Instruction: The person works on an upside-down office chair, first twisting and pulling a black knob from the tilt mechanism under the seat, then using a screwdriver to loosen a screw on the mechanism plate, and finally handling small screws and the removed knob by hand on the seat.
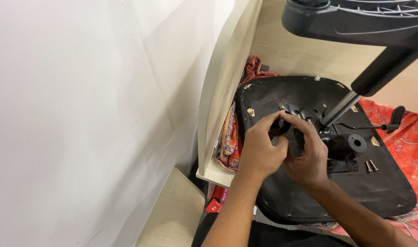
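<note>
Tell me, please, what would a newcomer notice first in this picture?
In the centre, the left hand and right hand meet on a black part of the mechanism under an upturned chair seat. A gas cylinder rises from it toward the black base at top right. Two loose bolts lie on the seat, right of the hands.

An upturned chair seat (309,192) lies on red cloth (401,132), its black mechanism (330,137) and gas column (355,98) pointing up. The left hand (259,151) and right hand (309,155) meet on the mechanism, fingers pinching a small black part (279,128). Two bolts (370,165) rest on the seat just beside the mechanism.
</note>
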